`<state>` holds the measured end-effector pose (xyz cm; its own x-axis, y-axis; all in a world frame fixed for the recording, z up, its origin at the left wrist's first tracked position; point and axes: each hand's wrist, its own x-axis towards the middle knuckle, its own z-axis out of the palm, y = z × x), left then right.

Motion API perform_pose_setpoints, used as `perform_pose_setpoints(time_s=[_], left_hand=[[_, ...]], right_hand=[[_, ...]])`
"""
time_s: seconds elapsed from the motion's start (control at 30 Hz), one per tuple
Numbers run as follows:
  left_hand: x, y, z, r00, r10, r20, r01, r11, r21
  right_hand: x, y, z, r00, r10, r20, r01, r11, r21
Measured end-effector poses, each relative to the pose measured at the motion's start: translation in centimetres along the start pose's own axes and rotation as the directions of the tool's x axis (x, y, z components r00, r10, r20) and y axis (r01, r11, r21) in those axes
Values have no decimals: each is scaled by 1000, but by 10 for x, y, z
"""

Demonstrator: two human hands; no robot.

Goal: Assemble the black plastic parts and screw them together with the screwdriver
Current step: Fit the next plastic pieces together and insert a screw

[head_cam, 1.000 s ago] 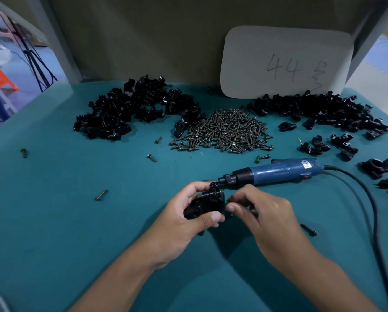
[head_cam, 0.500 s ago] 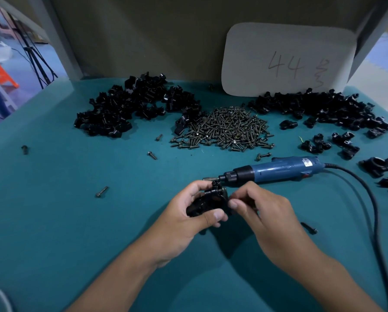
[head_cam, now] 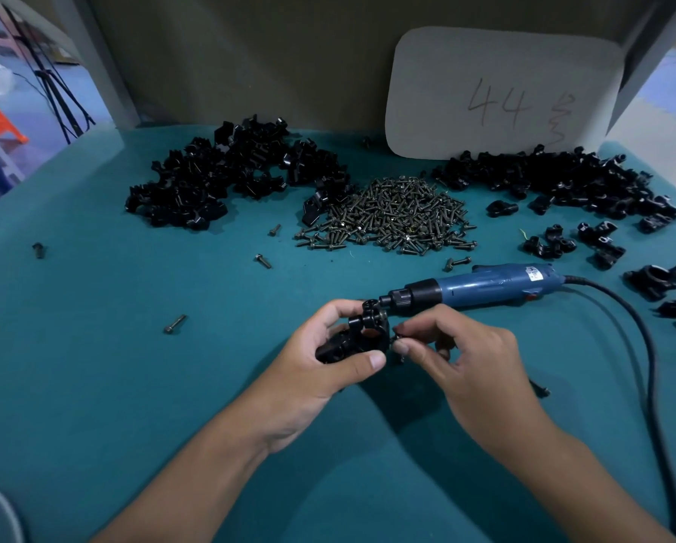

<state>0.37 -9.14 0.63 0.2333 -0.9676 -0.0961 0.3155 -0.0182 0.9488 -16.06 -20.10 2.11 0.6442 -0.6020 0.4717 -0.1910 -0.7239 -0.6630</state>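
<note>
Gripping the black plastic assembly (head_cam: 358, 337) between curled fingers above and thumb below, the left hand (head_cam: 320, 362) is holding it just above the desk (head_cam: 93, 386), near the middle of the near half. At the part's right edge, the right hand (head_cam: 458, 354) is pinching a small screw (head_cam: 398, 339) between thumb and forefinger. Both forearms are entering from the near edge and converging on the part.

Just behind the hands, the blue screwdriver (head_cam: 481, 286) is lying flat, its tip pointing left, its cable (head_cam: 650, 366) curving toward the near right corner. Open desk surface is extending left and toward the near edge, holding only stray screws. Along the far edge, a screw pile (head_cam: 395, 217) is sitting between two heaps of black parts (head_cam: 226, 178), with a white card (head_cam: 501, 92) leaning behind.
</note>
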Motion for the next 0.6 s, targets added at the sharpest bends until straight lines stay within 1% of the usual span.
perform_pose_setpoints(time_s=[0.2,0.37,0.47,0.6], left_hand=[[-1,2,0,999,45,29,-47,996,74],[-1,3,0,998,63,28,-65,994,90],[-1,4,1,996,83,20,-85,987,135],[-3,4,3,993,122,-1,-120,977,175]], right_hand=[[-2,-1,2,998,59,11,-59,998,20],[-1,-3,-1,1000,-17,-9,17,999,33],[-1,-5,-1,999,-46,-12,46,998,41],[-2,-4,1,999,-40,-9,40,998,57]])
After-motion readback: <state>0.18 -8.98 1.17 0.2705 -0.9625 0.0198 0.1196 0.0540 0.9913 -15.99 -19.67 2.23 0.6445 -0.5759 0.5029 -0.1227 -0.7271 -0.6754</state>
